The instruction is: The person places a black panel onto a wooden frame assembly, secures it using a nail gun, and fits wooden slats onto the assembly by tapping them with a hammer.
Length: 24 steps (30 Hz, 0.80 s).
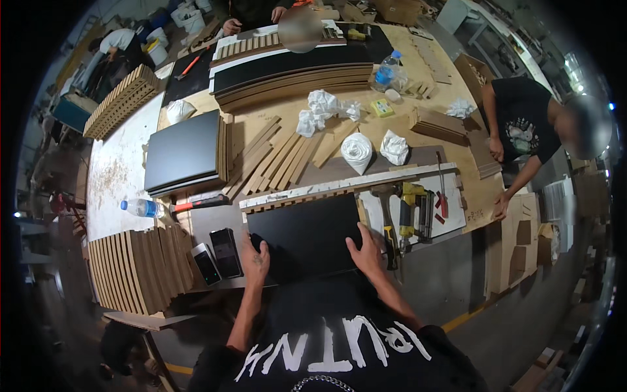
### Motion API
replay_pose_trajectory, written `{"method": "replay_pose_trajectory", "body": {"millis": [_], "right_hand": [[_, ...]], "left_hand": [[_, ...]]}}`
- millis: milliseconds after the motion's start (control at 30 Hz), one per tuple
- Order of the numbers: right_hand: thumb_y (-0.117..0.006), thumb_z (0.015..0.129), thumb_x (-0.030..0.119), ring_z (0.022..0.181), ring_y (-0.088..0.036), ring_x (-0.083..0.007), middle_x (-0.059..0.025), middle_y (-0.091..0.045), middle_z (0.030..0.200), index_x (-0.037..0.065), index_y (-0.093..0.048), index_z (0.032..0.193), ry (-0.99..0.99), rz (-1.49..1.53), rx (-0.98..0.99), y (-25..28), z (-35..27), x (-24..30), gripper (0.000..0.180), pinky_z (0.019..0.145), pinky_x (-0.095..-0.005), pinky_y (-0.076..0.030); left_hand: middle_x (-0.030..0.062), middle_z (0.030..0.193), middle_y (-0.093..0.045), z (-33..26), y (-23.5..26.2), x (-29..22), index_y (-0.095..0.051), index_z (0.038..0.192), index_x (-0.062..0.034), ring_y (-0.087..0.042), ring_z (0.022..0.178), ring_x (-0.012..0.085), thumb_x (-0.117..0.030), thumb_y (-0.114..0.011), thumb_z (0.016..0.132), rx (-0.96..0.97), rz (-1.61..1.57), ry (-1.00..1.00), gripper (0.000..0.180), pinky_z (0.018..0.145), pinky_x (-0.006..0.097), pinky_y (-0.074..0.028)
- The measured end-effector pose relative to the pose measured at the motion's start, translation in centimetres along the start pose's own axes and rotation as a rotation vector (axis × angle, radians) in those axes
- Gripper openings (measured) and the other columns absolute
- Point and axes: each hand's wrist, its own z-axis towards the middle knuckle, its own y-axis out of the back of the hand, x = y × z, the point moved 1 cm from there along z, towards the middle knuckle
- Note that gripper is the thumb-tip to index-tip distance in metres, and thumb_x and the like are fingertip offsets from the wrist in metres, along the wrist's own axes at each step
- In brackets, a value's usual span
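A black rectangular panel (304, 232) lies flat on the workbench right in front of me, with wooden slats showing along its far edge (307, 196). My left hand (256, 256) rests palm down on the panel's near left corner, fingers spread. My right hand (364, 251) presses flat on its near right edge. Neither hand grips anything. Two dark phones (219, 256) lie just left of my left hand. A yellow nail gun (410, 209) and a hammer (386, 222) sit on a white sheet to the right of the panel.
Loose wooden slats (274, 160), a stack of dark boards (184, 151), crumpled white rags (326, 108), two water bottles (140, 208) and a red-handled hammer (196, 204) cover the bench. A slatted stack (140, 268) stands at my left. A person in black (522, 140) leans on the right edge; others work at the far end.
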Motion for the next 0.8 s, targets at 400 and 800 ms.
{"method": "replay_pose_trajectory", "body": {"millis": [400, 800], "right_hand": [[-0.059, 0.093, 0.038, 0.146, -0.02, -0.0433, -0.0266, -0.025, 0.157, -0.001, -0.041, 0.145, 0.272, -0.453, 0.042, -4.0, 3.1, 2.1, 0.068, 0.113, -0.0656, -0.017], [-0.058, 0.094, 0.036, 0.141, -0.034, -0.04, -0.0263, -0.037, 0.151, 0.003, -0.046, 0.143, 0.23, -0.505, -0.048, -5.1, 4.1, 2.5, 0.06, 0.112, -0.0654, -0.022]], "left_hand": [[0.0246, 0.149, -0.037, 3.0, -7.2, -9.9, -0.041, 0.144, 0.0004, -0.034, 0.14, 0.0384, -0.031, -0.063, 0.092, -0.045, 0.489, -0.446, 0.064, 0.114, 0.059, -0.022], [0.02, 0.133, -0.046, 8.4, -11.3, -8.7, -0.042, 0.141, -0.0004, -0.038, 0.133, 0.0371, -0.037, -0.059, 0.095, 0.11, 0.543, -0.635, 0.061, 0.114, 0.06, -0.018]]}}
